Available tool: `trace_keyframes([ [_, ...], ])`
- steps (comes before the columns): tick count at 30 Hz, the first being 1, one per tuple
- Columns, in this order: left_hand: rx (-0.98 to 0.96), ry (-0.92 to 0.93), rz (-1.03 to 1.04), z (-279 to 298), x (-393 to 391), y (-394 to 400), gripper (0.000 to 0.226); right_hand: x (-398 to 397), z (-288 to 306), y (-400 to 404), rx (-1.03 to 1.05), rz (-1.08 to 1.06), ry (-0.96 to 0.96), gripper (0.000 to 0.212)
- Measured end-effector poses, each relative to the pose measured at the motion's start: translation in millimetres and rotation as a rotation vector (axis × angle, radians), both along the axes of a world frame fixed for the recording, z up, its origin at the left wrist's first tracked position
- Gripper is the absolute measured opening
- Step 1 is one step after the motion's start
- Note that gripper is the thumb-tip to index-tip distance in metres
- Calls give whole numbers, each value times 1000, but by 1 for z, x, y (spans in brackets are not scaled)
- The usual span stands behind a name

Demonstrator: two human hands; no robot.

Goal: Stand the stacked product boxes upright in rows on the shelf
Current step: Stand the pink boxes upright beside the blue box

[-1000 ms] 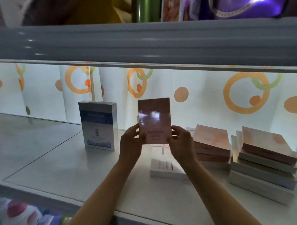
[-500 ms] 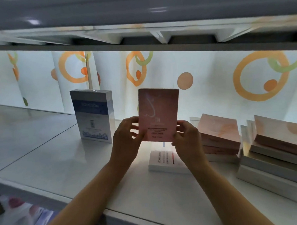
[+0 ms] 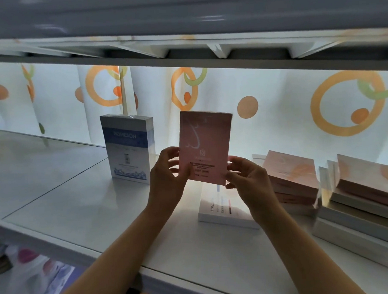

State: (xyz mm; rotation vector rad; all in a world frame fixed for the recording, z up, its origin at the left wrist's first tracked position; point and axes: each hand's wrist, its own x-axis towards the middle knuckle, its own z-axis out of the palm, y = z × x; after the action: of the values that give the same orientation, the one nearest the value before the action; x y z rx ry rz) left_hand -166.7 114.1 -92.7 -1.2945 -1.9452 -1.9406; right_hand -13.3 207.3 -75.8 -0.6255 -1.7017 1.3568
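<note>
Both hands hold a pink box (image 3: 205, 144) upright above the white shelf (image 3: 97, 202). My left hand (image 3: 167, 172) grips its lower left edge and my right hand (image 3: 249, 180) its lower right edge. A blue and white box (image 3: 128, 148) stands upright on the shelf just left of the pink one. Beneath the held box a white box (image 3: 224, 210) lies flat. To the right sit a stack of pink boxes (image 3: 290, 178) and a mixed stack of pink and white boxes (image 3: 360, 204), all lying flat.
The shelf above (image 3: 184, 42) hangs low over the work space. A backlit curtain with orange rings (image 3: 276, 112) closes off the back. Coloured packets (image 3: 38, 273) lie on the level below at the lower left. Bare shelf surface stretches to the left of the blue box.
The pink box has been turned so its printed front faces me and held slightly further in. The view has dropped, showing the underside of the upper shelf.
</note>
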Motion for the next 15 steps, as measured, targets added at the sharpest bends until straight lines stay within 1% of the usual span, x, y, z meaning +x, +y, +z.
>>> trace_keyframes([
  [1, -1, -33, -59, 1, 0, 1, 48, 1, 1, -2, 19, 33, -5, 22],
  [6, -86, -297, -461, 4, 6, 6, 93, -2, 9, -22, 147, 118, 50, 26],
  [8, -97, -393, -626, 4, 11, 6, 100, -7, 8, -29, 217, 131, 31, 30],
  [10, -61, -574, -772, 9, 15, 2, 93, -12, 4, -34, 305, 141, -33, 28],
  [12, -62, -696, -783, 15, 13, -2, 73, -16, 1, -38, 352, 160, -94, 23],
  [14, -39, -703, -747, 15, 7, -3, 56, -17, -1, -36, 330, 161, -107, 26],
  [15, -26, -677, -735, 13, 4, -3, 52, -17, -2, -34, 318, 138, -108, 29],
])
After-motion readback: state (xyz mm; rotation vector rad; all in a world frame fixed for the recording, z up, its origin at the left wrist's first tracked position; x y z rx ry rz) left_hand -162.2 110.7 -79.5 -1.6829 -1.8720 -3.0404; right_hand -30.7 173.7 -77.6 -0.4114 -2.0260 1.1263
